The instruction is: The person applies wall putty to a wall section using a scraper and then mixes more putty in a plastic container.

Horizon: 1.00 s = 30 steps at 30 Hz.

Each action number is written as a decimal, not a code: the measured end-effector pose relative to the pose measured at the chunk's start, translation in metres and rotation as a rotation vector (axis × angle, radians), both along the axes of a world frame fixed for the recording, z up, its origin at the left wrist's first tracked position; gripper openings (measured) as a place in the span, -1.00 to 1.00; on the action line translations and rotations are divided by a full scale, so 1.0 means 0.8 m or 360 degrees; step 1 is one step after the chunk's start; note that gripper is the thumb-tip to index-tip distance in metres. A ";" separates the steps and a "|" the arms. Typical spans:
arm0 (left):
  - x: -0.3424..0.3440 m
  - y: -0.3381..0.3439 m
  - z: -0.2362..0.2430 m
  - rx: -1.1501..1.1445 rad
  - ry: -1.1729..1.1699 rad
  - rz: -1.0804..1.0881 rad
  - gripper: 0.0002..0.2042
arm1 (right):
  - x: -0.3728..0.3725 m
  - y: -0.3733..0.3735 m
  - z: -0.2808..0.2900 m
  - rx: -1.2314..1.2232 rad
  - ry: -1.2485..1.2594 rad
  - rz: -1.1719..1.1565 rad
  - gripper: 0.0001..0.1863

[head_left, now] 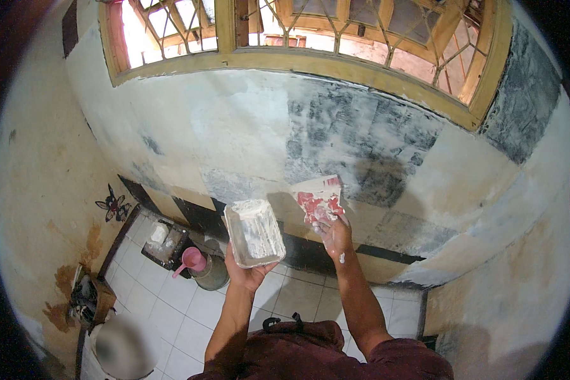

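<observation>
My left hand [248,273] is closed on the near end of a rectangular plastic tub [233,235], its inner walls smeared with white paste. In my right hand [335,237] is a red putty scraper [320,197], its face and pale edge streaked with the same paste. White smears also mark the fingers and wrist of that hand. Both hands are held in front of a wall [247,126] that is patchily coated in white, with dark grey areas showing through. Tub and scraper are apart, side by side.
A yellow-framed window [285,61] with a metal grille spans the wall's top. On the tiled floor [171,285], a pink dipper [193,258] rests on a bucket [213,276] beside a dark stand [164,247]. A cardboard box [101,301] of items sits lower left.
</observation>
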State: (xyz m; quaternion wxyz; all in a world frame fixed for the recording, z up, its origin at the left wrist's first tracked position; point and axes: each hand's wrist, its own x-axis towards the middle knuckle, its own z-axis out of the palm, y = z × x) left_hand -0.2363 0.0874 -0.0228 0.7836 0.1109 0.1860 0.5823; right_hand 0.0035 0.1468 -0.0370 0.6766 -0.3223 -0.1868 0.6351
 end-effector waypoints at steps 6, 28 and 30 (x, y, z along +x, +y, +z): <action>-0.012 -0.002 -0.004 0.0050 -0.0003 0.0035 -0.36 | 0.006 0.011 -0.021 0.0152 -0.0174 0.0089 -0.64; -0.032 -0.009 0.004 -0.0046 -0.0042 0.0167 -0.38 | -0.010 0.053 -0.021 0.0014 -0.0206 -0.0212 -0.71; -0.034 -0.012 0.007 -0.0063 -0.0033 0.0186 -0.39 | -0.011 0.066 -0.034 -0.0062 -0.0142 -0.0299 -0.72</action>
